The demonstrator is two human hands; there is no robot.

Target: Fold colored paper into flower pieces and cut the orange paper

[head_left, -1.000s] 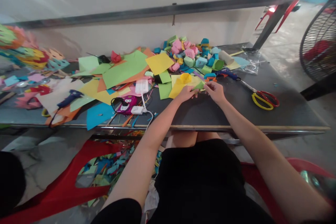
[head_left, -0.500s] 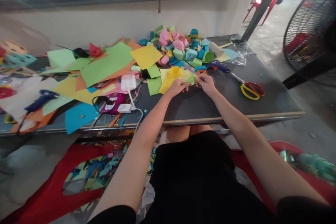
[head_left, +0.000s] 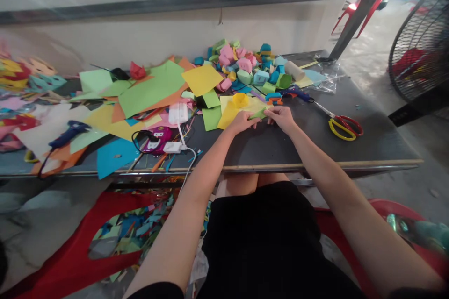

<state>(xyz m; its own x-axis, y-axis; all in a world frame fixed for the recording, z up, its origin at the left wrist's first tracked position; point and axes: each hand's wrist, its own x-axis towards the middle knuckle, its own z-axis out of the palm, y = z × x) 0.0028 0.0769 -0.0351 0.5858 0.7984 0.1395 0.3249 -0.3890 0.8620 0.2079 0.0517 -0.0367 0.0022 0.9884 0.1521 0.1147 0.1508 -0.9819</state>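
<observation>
A small piece of green paper (head_left: pixel 258 113) is pinched between my two hands above the dark tabletop. My left hand (head_left: pixel 244 122) grips its left side and my right hand (head_left: pixel 281 117) its right end, so the fingers hide part of it. Just behind them lie yellow paper sheets (head_left: pixel 227 117) with a rolled yellow paper piece (head_left: pixel 240 99) on top. Green paper squares (head_left: pixel 211 118) rest to the left of my hands. A small blue and orange paper piece (head_left: pixel 273 97) sits right behind my right hand.
Several folded paper pieces (head_left: pixel 244 64) are heaped at the back. Red and yellow-handled scissors (head_left: pixel 345 127) lie at right, near a blue glue gun (head_left: pixel 296 92). A purple power strip (head_left: pixel 158 140), another glue gun (head_left: pixel 70 133) and coloured sheets cover the left. A fan (head_left: pixel 417 51) stands beyond the right end.
The whole view has shifted, so the table appears slightly further right and lower. Both hands keep hold of the green paper, with the right fingers now further over it.
</observation>
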